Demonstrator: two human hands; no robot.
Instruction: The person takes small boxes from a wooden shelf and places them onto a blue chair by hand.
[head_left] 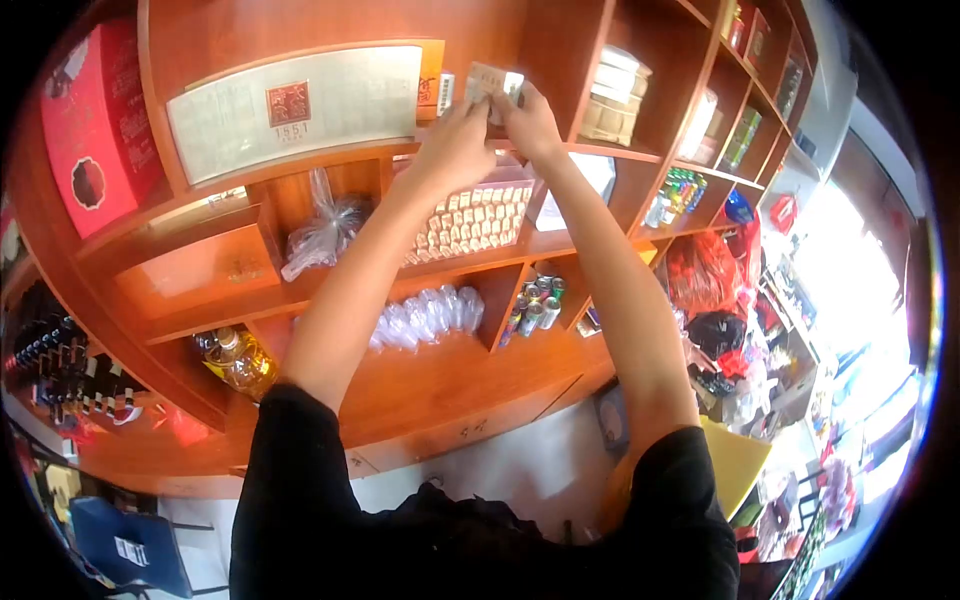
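Both my arms reach up to a compartment of the wooden shelf unit (400, 362). My left hand (460, 143) and my right hand (530, 122) come together there, closed around the lower part of a small pale box (492, 80) with faint print on its face. My fingers cover much of its lower edge. Just left of it, a white barcode label (445, 95) shows beside an orange box (430, 75). A long silver-white box (300, 112) with a red square emblem and "1551" stands further left. Below my hands sits a case of small tan packets (470, 225).
Lower shelves hold a plastic-wrapped bundle (330, 225), clear plastic bags (430, 315), drink cans (538, 305) and an oil bottle (240, 362). A red gift box (100, 130) is at the left. Bags and clutter (720, 330) fill the right; a blue chair (130, 545) stands lower left.
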